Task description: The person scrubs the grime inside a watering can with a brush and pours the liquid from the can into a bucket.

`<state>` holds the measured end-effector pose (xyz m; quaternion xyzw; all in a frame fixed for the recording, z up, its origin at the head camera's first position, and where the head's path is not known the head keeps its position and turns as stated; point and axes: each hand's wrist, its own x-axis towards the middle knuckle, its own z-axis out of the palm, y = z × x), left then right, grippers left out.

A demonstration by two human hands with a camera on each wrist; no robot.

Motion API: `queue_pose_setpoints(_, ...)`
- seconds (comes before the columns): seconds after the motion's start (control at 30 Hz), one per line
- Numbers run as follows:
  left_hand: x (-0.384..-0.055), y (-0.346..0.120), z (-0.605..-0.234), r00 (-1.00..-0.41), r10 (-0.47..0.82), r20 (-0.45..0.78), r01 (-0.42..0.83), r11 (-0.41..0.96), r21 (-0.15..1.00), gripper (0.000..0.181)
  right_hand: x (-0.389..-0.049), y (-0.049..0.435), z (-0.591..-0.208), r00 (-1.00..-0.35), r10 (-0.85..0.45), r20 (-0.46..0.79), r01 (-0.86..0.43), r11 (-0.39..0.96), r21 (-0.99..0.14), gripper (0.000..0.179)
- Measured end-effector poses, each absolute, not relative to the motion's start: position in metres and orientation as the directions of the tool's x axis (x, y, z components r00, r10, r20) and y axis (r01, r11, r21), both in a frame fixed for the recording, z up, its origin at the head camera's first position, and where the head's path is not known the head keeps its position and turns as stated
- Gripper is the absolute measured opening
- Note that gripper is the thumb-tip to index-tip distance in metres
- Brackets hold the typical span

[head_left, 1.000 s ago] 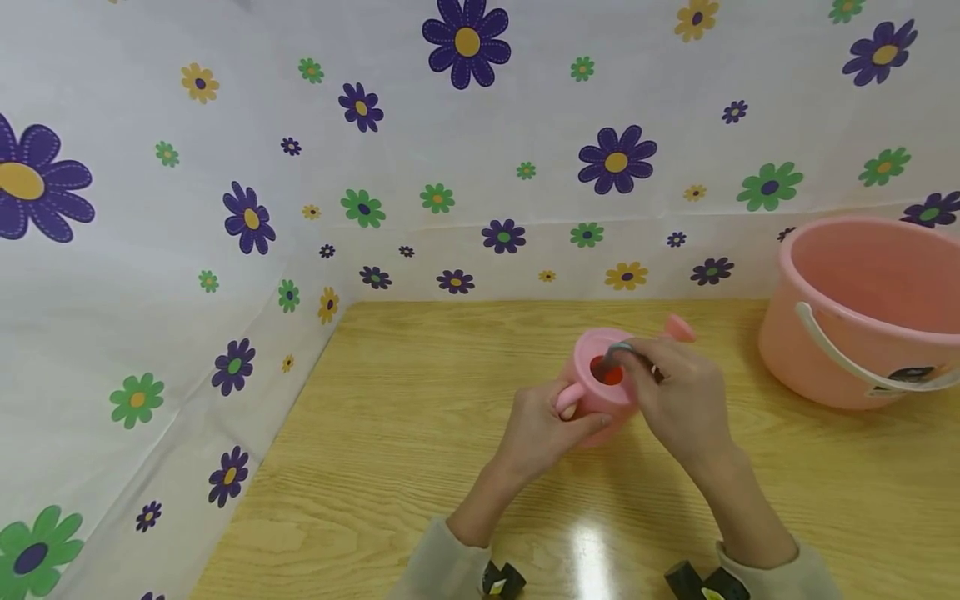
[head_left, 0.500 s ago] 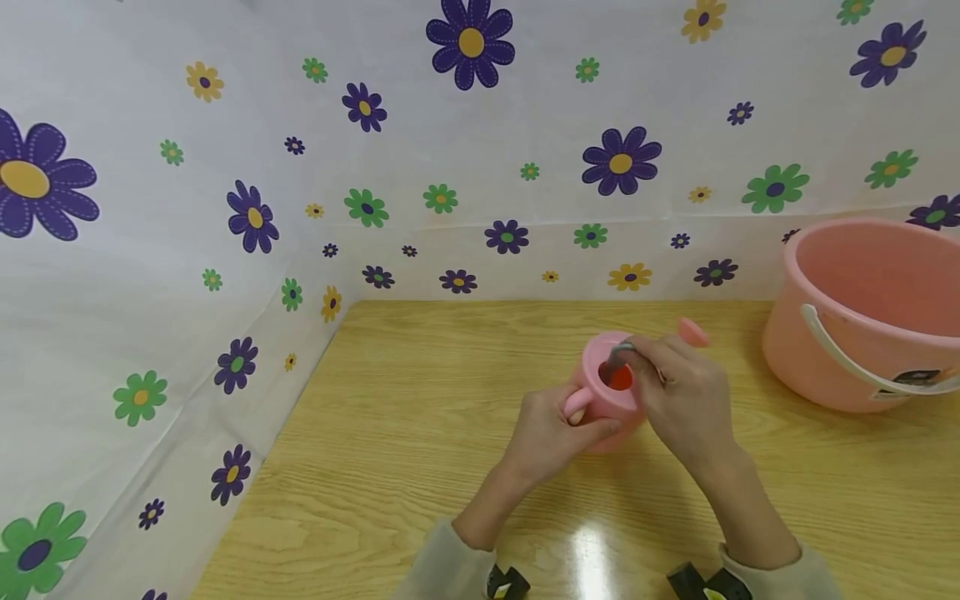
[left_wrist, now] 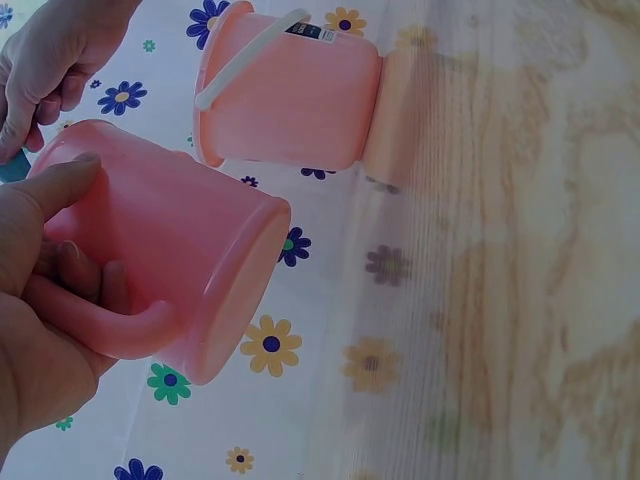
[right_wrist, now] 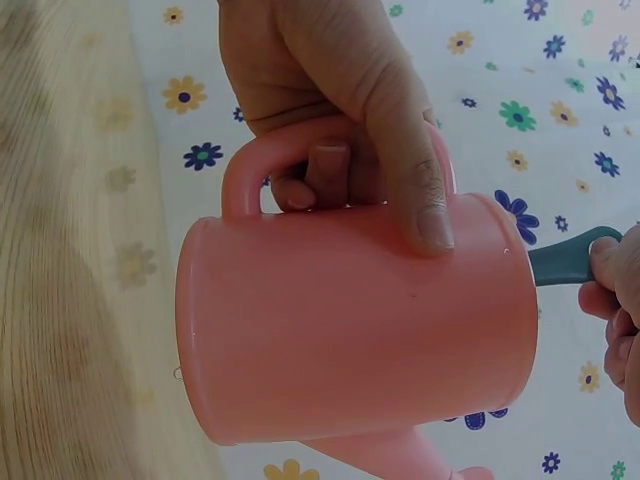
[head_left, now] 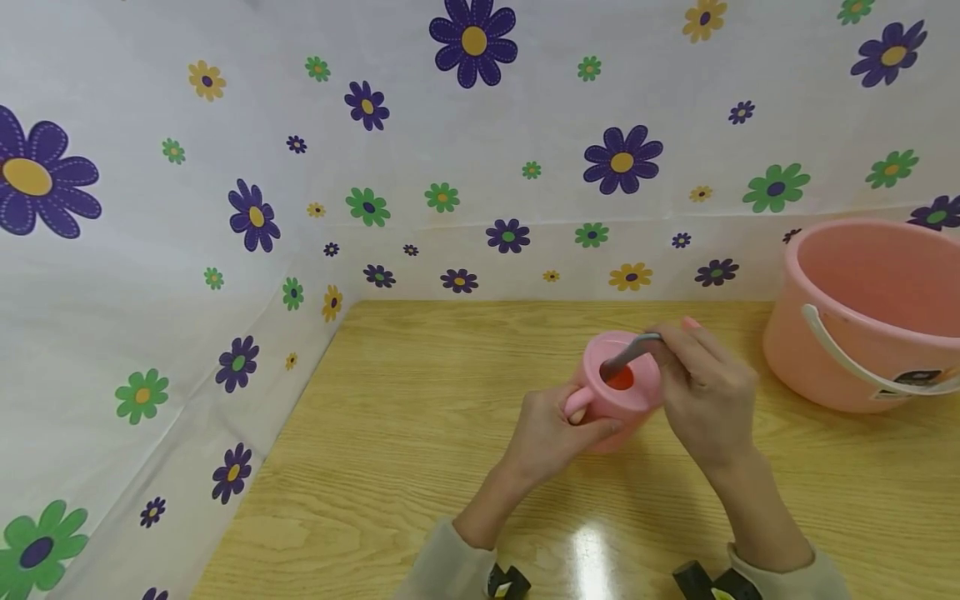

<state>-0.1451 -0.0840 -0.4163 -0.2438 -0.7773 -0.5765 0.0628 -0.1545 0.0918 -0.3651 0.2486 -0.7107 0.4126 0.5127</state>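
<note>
A pink watering can [head_left: 611, 408] is held above the table, its round top opening facing me in the head view. My left hand [head_left: 551, 433] grips its side handle, with the thumb lying along the can's wall. My right hand [head_left: 708, 400] pinches the end of a grey-green tool handle [head_left: 633, 350] that reaches into the opening; its lower end is hidden inside, so its kind does not show. Something red shows within the opening. In the right wrist view, the can's spout [right_wrist: 400, 455] points downward, and the tool handle [right_wrist: 565, 262] sticks out from the can's top.
A large pink bucket [head_left: 832, 358] with a white handle [head_left: 847, 358] stands on the wooden table [head_left: 420, 400] at the right. A white flower-patterned sheet [head_left: 450, 133] covers the wall behind and the left side.
The watering can has shifted slightly right in the head view. My right hand has drawn back to the right, and more of the grey-green handle shows above the opening.
</note>
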Motion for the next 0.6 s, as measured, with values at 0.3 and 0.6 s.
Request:
queue_pose_setpoints(0.3, -0.1452, -0.0855, -0.416, -0.869, 0.309, 0.387, 0.461, 0.221, 0.86, 0.033, -0.1528, 0.0914, -0.3629, -0.316, 0.077, 0.946, -0.778, 0.549, -0.305, 0.023)
queue_pose_setpoints(0.6, -0.1454, -0.0847, -0.4156, -0.872, 0.313, 0.376, 0.45, 0.211, 0.868, 0.031, -0.157, 0.0864, -0.3658, -0.261, 0.104, 0.96, -0.808, 0.52, -0.276, 0.038)
